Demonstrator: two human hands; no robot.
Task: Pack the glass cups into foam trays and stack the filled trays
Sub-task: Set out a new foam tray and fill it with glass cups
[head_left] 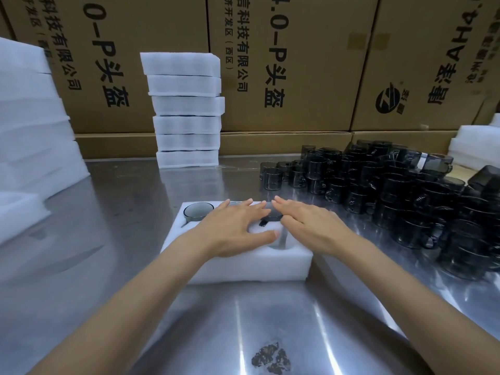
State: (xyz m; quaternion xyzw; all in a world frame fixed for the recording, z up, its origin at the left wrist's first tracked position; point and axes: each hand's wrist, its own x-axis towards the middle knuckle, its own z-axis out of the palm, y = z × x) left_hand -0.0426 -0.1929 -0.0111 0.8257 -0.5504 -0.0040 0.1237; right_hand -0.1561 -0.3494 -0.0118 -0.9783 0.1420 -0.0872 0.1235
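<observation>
Both hands, left hand (238,228) and right hand (305,226), lie flat with straight fingers, pressing cups into the foam tray (243,266); next likely comes lifting it onto the stack (186,109).

The foam tray (238,262) and the stacked trays (186,109) are white. The cups (405,190) at right are smoky dark grey. Brown cartons (292,63) along the top carry black lettering, and the table (243,320) is shiny silver-grey.
</observation>
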